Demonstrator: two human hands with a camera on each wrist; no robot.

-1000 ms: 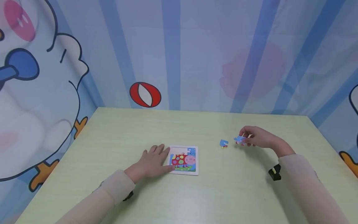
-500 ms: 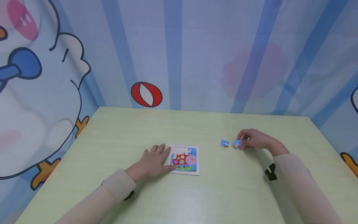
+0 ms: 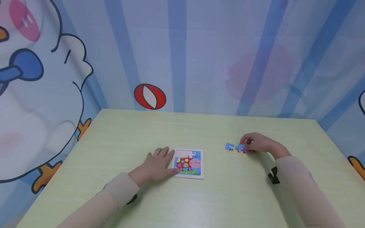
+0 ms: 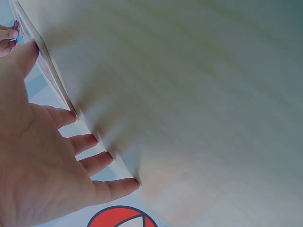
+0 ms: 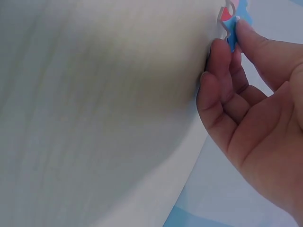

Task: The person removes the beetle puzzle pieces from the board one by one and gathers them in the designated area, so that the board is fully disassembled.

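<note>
In the head view, a white-framed jigsaw puzzle [image 3: 202, 164] lies flat on the table, showing a pink pig face and a red spotted body. A pale gap shows at its upper left. My left hand [image 3: 155, 165] rests with spread, nearly straight fingers at the puzzle's left side, thumb over the frame edge. To the right, my right hand [image 3: 263, 145] pinches a blue-and-red puzzle piece [image 5: 232, 29] between thumb and curled fingers, low over the table. Just left of that piece, and seemingly apart from it, lies a second blue puzzle piece [image 3: 229, 147].
The pale wooden table [image 3: 222, 196] meets a blue striped cloth backdrop [image 3: 205, 63] along its far edge. Printed on the cloth are a red-and-white ball [image 3: 150, 96] and a large cartoon figure at left. A black strap device [image 3: 274, 176] hangs under the right sleeve.
My right hand has come left and slightly down with its piece, nearer to the loose piece on the table. My left hand and the puzzle frame stay in place.
</note>
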